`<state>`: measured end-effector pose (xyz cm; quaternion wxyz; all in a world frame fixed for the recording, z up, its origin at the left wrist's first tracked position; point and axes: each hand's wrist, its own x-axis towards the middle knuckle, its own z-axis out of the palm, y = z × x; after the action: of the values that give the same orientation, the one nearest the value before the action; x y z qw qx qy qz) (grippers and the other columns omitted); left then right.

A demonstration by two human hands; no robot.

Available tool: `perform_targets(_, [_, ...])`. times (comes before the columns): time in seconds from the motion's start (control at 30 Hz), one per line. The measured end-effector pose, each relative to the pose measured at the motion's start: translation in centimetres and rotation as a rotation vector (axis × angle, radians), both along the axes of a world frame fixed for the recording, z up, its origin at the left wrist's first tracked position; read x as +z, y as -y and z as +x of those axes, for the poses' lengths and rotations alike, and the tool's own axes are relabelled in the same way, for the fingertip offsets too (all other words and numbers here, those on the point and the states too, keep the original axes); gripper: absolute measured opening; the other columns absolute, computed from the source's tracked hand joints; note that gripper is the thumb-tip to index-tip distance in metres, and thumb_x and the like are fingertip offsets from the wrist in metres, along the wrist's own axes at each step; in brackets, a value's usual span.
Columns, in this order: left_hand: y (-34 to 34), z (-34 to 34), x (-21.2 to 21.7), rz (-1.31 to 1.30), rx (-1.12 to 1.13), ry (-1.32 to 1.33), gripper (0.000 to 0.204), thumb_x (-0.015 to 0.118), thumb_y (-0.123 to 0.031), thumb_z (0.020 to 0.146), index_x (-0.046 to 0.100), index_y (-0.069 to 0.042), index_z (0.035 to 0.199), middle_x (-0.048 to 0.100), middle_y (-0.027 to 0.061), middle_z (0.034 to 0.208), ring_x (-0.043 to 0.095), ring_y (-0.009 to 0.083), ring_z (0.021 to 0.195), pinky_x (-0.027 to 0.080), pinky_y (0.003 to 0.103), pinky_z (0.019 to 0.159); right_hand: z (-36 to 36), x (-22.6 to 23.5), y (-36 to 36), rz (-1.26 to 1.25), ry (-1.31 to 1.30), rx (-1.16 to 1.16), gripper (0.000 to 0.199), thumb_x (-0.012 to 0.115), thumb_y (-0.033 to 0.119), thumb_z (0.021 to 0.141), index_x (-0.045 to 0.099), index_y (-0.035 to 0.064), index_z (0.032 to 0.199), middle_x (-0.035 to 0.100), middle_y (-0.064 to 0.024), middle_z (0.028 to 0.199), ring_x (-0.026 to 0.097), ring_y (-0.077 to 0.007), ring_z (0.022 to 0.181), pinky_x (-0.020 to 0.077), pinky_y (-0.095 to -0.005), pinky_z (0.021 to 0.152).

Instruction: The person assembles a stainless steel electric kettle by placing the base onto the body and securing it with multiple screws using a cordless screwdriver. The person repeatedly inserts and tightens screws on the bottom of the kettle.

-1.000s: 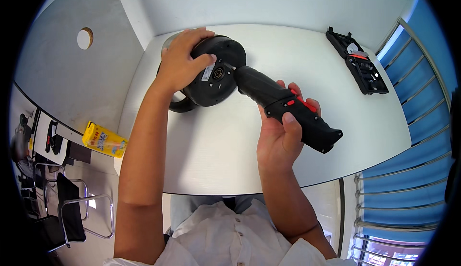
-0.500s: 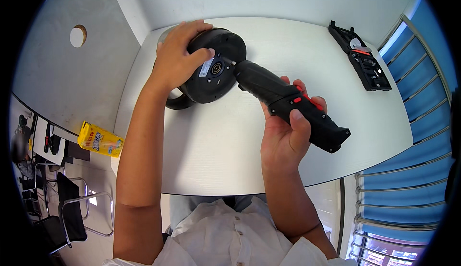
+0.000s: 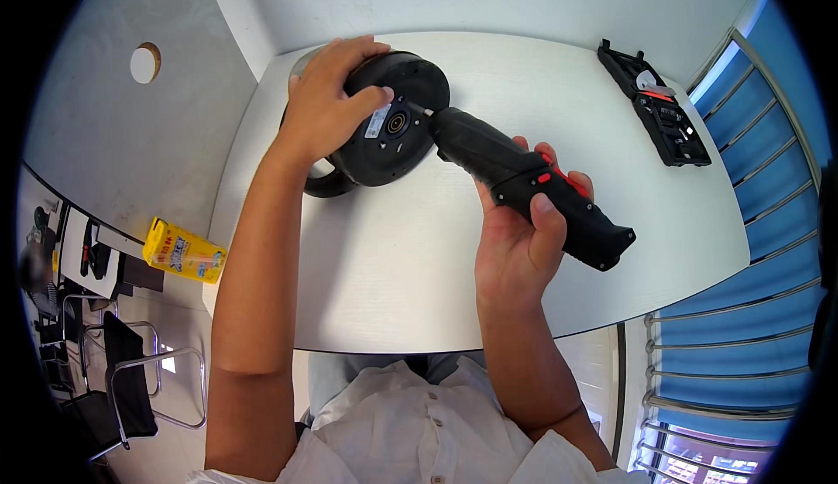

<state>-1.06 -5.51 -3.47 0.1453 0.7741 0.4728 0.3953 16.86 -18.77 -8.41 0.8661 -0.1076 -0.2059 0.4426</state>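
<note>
Head view shows us, nearest, our white shirt and both bare forearms rising from the lower edge over a white table (image 3: 393, 292). Our right hand (image 3: 517, 248) is clenched around the grip of a black electric screwdriver (image 3: 532, 183) with red buttons, thumb lying along its side, the tool held slanting above the tabletop. Its bit end meets the underside of a round black appliance base (image 3: 393, 122), near the centre hub. Our left hand (image 3: 327, 104) grasps that base from the left, fingers curled over its rim, tipping it on edge so its lower rim rests on the table. Farther right, well apart, a black bit case (image 3: 655, 104) lies open near the table's far corner. Off the table to our left, a yellow carton (image 3: 183, 250) sits lower down.
</note>
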Motion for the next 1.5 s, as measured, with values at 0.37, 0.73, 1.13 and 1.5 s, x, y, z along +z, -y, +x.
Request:
perform_targets(0.37, [-0.2,-0.3,0.0,0.016,0.016,-0.065,0.057,0.066,-0.034,0.071,0.059,-0.018,0.125,0.051,0.0044,0.139,0.030,0.0286,0.141,0.015,0.055,0.111,1.1,0.5,0.3,-0.097,-0.137,0.049,0.061,0.057,0.004,0.077,0.038,0.0210,0.132,0.043,-0.0133,0.132,0.042,-0.0350,0.127,0.0299,-0.0627,0.108])
perform_targets(0.73, [0.5,0.3,0.6,-0.021,0.033,-0.062,0.055,0.064,-0.024,0.071,0.059,-0.015,0.125,0.048,0.0081,0.141,0.028,0.0310,0.141,0.020,0.048,0.113,3.6,-1.0,2.9,-0.025,0.152,-0.024,0.054,0.057,0.001,0.074,0.043,0.0148,0.124,0.048,-0.0132,0.129,0.043,-0.0340,0.127,0.0370,-0.0571,0.105])
perform_targets(1.13, [-0.4,-0.4,0.3,-0.015,0.025,-0.084,0.058,0.066,-0.036,0.070,0.059,-0.021,0.126,0.048,0.0029,0.141,0.029,0.0272,0.142,0.017,0.056,0.110,1.3,-0.5,1.1,-0.123,-0.074,-0.025,0.052,0.059,0.002,0.078,0.040,0.0138,0.124,0.045,-0.0142,0.128,0.044,-0.0316,0.123,0.0352,-0.0595,0.106])
perform_targets(1.5, [0.0,-0.1,0.5,-0.031,0.032,-0.065,0.058,0.066,-0.036,0.070,0.059,-0.020,0.125,0.050,0.0030,0.139,0.030,0.0275,0.141,0.018,0.054,0.110,0.9,-1.0,0.5,-0.136,-0.056,-0.028,0.050,0.058,0.003,0.078,0.040,0.0148,0.124,0.043,-0.0141,0.129,0.043,-0.0317,0.123,0.0350,-0.0593,0.106])
